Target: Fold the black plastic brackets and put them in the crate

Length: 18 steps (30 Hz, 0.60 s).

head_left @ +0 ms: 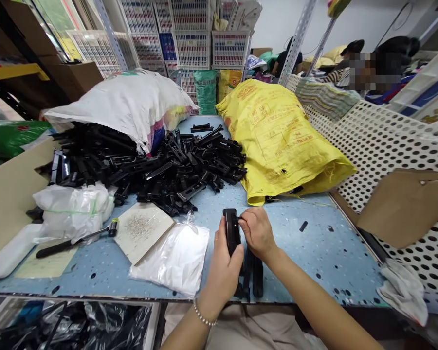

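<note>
My left hand (pixel 225 260) is wrapped round a long black plastic part (pixel 232 228), which stands nearly upright above the near edge of the table. At the part's upper right side, my right hand (pixel 258 233) is closed in a pinch. A small dark bit shows at those fingertips, too small to name. Below my hands, more black plastic pieces (pixel 257 277) lie at the table's front edge, partly covered by my hands. A large heap of similar black parts (pixel 190 165) spreads over the back left of the table.
A white sack (pixel 124 104) and a yellow sack (pixel 284 141) flank the heap. To the left lie a hammer (pixel 80 238), a square board (pixel 143 231), a white plastic packet (pixel 178 260) and a wrapped bundle (pixel 73 206). A perforated white panel (pixel 383 146) borders the right; people work behind it.
</note>
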Motion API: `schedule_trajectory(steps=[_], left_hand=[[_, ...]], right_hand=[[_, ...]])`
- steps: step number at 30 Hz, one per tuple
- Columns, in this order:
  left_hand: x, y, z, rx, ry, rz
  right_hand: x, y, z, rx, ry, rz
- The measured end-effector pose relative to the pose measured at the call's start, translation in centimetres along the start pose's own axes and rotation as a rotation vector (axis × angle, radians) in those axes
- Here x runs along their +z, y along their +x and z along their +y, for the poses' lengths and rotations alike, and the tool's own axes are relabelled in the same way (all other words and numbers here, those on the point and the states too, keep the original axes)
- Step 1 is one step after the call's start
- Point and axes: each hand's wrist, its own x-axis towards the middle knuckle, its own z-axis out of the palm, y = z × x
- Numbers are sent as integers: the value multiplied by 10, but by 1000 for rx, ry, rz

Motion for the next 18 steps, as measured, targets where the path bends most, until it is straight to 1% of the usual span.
schedule_trajectory(steps=[1,3,5,6,7,9,11,12,13,14,15,17,18], left_hand=[[-1,-2,1,7,75,7],[-5,-3,1,11,212,18],[-11,-1,0,13,273,42],[-15,1,-1,16,264,62],[-18,3,-1,17,231,85],[-23,7,-1,4,119,127],[-25,12,0,-39,-1,146],[-27,15,0,-62,-51,156],[-28,19,-1,-83,-89,176],[-29,23,-3,-99,-114,200],[-31,26,-7,-111,-124,219],[-32,29,-18,-143,-104,215],[-30,27,-25,-167,-81,185]], right_hand=[[3,2,-1,53,57,-5],[8,1,-7,243,238,-55],[11,-9,-14,413,396,-152],[11,-16,-18,431,420,-214],[11,-26,-21,389,391,-274],[12,-49,-27,189,220,-347],[13,-71,-31,6,24,-340],[14,-78,-32,-34,-39,-329],[13,-81,-32,-40,-65,-334],[13,-80,-30,-31,-64,-372],[11,-74,-27,-20,-40,-441],[8,-46,-16,0,-4,-584],[8,-26,-9,17,-30,-608]])
